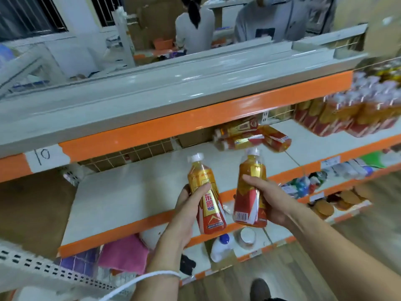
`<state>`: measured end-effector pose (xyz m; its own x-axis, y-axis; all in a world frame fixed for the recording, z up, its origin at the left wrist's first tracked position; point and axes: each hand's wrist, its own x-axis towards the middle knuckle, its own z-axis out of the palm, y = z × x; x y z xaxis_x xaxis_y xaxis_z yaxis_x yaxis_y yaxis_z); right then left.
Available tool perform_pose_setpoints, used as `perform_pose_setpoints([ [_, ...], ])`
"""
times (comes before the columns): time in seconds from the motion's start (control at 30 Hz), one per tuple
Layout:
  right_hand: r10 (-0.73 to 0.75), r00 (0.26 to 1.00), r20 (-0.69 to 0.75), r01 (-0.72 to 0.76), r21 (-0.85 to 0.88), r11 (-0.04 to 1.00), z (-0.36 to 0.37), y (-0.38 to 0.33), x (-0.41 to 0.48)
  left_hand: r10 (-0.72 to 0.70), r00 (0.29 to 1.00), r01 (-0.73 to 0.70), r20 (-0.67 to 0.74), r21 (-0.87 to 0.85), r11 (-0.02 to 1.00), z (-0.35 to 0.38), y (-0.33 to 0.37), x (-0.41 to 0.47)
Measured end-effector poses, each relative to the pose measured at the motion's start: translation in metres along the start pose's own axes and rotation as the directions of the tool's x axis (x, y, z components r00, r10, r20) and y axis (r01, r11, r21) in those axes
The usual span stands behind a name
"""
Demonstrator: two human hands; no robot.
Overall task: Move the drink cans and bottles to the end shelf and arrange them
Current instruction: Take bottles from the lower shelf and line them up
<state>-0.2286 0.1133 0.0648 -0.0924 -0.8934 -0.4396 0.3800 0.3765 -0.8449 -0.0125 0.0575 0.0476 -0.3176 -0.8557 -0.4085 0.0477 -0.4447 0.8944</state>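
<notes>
Bottles (211, 213), two, amber, red-gold labelled, white-capped

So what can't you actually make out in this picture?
Head view throughout.
- Lying bottles on the middle shelf: motion-blurred, count unclear.
- Upright bottles at right: blurred, cut by the frame edge.
- Label of the left bottle: partly covered by the left hand.
- Right side of the right bottle: under the right hand.
</notes>
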Motion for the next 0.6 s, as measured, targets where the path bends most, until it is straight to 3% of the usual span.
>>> perform_pose_setpoints([
  [0.2, -0.001, 0.99, -0.139, 0.007, 0.04, 0.999, -0.06, -0.013, -0.043, -0.005, 0.979, -0.023, 0.205, 0.138, 0.99, 0.061, 0.001, -0.009],
  [0.4, -0.211, 0.954, -0.213, 0.19, -0.113, 0.975, -0.117, -0.039, -0.072, 0.027, 0.962, -0.094, 0.273, 0.235, 0.968, 0.131, 0.014, -0.01],
  [0.6, -0.341, 0.907, -0.248, 0.299, -0.192, 0.935, -0.2, -0.074, -0.106, 0.084, 0.936, -0.166, 0.341, 0.218, 0.962, 0.229, 0.019, -0.001],
])
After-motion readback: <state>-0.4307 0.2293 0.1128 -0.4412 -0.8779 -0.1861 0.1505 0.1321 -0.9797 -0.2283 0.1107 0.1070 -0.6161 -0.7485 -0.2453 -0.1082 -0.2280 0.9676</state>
